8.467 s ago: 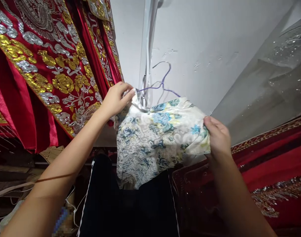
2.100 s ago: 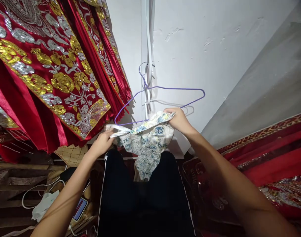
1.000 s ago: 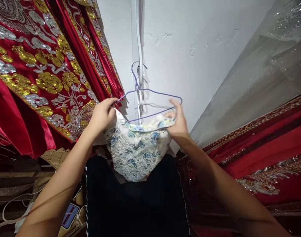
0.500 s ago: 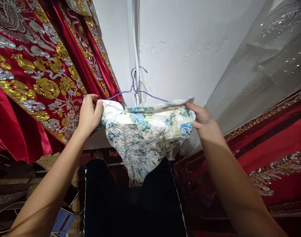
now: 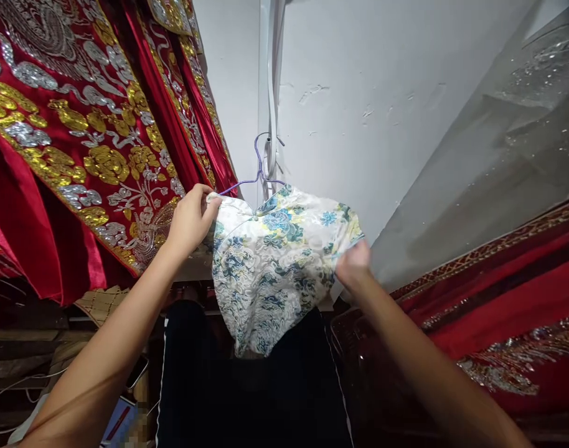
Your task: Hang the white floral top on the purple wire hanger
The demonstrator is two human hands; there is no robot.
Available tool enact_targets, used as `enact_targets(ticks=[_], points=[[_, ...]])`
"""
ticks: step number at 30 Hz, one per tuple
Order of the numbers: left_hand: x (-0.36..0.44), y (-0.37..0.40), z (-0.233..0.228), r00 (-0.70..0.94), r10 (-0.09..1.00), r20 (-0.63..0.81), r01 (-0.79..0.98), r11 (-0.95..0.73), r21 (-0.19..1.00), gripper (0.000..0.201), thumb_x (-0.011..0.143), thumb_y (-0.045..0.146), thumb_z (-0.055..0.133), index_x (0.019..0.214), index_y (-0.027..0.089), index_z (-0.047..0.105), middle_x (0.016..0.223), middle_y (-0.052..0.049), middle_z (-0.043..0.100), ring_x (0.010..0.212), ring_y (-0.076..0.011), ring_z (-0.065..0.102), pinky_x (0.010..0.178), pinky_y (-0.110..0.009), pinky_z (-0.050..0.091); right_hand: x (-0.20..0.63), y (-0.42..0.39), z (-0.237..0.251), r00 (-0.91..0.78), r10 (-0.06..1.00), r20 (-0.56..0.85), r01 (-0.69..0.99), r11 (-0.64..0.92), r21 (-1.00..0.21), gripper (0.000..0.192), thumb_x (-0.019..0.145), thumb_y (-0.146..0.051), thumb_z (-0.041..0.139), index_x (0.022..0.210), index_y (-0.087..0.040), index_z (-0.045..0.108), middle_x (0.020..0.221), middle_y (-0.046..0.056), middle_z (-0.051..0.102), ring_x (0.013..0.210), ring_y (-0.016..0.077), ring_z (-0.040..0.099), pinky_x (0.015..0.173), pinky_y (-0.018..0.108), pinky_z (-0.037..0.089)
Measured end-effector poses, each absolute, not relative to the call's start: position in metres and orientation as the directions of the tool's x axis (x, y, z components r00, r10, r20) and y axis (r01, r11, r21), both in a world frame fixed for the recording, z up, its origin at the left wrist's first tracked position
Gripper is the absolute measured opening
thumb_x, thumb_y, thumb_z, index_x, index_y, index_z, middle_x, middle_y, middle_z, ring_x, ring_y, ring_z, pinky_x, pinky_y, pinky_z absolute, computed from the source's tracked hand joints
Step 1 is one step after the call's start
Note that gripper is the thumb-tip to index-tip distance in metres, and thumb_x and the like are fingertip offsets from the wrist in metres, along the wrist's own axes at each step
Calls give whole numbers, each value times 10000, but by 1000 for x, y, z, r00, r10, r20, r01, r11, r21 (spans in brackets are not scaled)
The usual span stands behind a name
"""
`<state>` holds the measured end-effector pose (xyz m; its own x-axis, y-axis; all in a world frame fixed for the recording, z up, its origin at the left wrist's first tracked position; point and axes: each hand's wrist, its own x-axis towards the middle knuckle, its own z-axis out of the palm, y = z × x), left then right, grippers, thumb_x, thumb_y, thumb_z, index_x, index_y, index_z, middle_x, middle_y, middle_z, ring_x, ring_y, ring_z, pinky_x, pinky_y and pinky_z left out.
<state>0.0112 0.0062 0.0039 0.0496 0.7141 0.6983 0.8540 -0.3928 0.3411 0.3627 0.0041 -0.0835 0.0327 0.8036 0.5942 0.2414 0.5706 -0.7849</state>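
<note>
A white floral garment with blue, green and yellow flowers, a short-sleeved top (image 5: 275,261), hangs in front of me on a purple wire hanger (image 5: 240,183). The hanger's hook goes up to a pale vertical strip on the wall. My left hand (image 5: 193,214) pinches the top's left shoulder edge between thumb and fingers. At the right sleeve opening is my right hand (image 5: 355,264), somewhat blurred, with its fingers closed at the sleeve's hem. Part of those fingers is hidden by the cloth. The lower end of the top hangs over my dark trousers.
Red cloth with gold and silver sequin embroidery (image 5: 107,163) hangs at the left. A clear plastic cover (image 5: 490,162) and more red beaded cloth (image 5: 503,298) are at the right. The white wall (image 5: 359,74) stands behind. A phone (image 5: 137,372) lies low at the left.
The top's right shoulder has come down over the hanger's right arm. My right hand has moved down from the shoulder edge to the sleeve hem; my left still grips its side.
</note>
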Motion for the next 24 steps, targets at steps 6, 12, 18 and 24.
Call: enact_targets(ticks=[6,12,18,24], points=[[24,11,11,25,705,709,838,-401,370,335,1013,467,426,1071,189,604,984,-106,689,896,-261,625,799,-353,451,379,-11,-21,54,821,568,-6,570,-822,657,936,-661,374,1373,-235,617,1303,139,665,1215,347,632,1024,539,486],[40,19,20,-9,745,667,697,-474,538,310,917,484,602,942,176,629,809,-57,645,765,-202,584,743,-332,453,342,-49,19,-270,821,503,131,549,-826,987,860,-880,112,1390,-213,610,1238,154,679,1185,333,643,931,507,524],[41,-8,2,269,838,474,181,-528,830,362,694,393,850,873,172,625,644,52,472,571,-92,435,574,-241,398,332,-59,-24,-626,742,239,401,570,-717,493,884,-582,626,1224,-235,713,1221,125,716,1150,323,666,1002,486,521],[75,-51,7,416,760,499,-140,-488,861,381,648,318,911,653,172,558,630,39,500,582,-83,485,632,-260,480,285,-37,-91,-567,568,596,574,792,-209,1237,763,-494,771,1644,-212,-51,1690,190,156,1555,411,170,1270,609,137]])
